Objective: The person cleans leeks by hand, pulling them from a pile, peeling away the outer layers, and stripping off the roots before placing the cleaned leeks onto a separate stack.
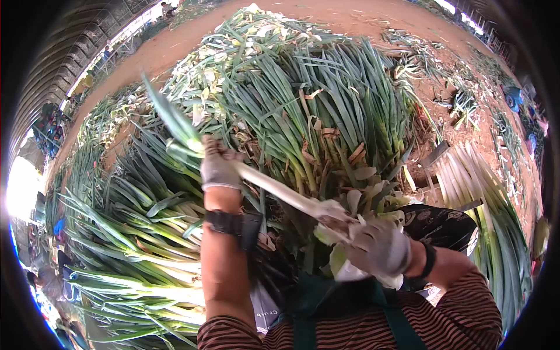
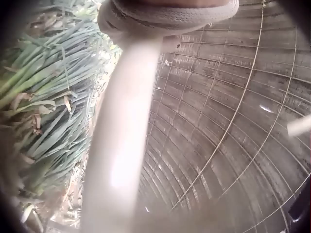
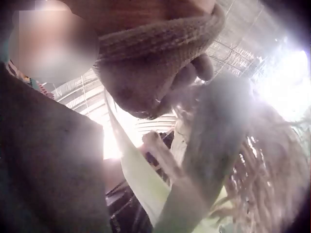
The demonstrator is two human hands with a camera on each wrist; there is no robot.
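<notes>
My left hand (image 1: 220, 166) grips the onion stalk (image 1: 277, 188) slanting before me; my right hand (image 1: 379, 248) blurs at its root end (image 1: 333, 214), whether pinching I cannot tell. Tugging too hard could snap it or drop it onto the piled onions (image 1: 344, 99) beyond.

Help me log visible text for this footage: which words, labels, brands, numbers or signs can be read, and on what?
"Crump", apparently, last letters uncertain: on the grey surface low in the head view.
Unreadable: small light marks on the black material, too small and blurred.
Wrist views: no readable text.
</notes>
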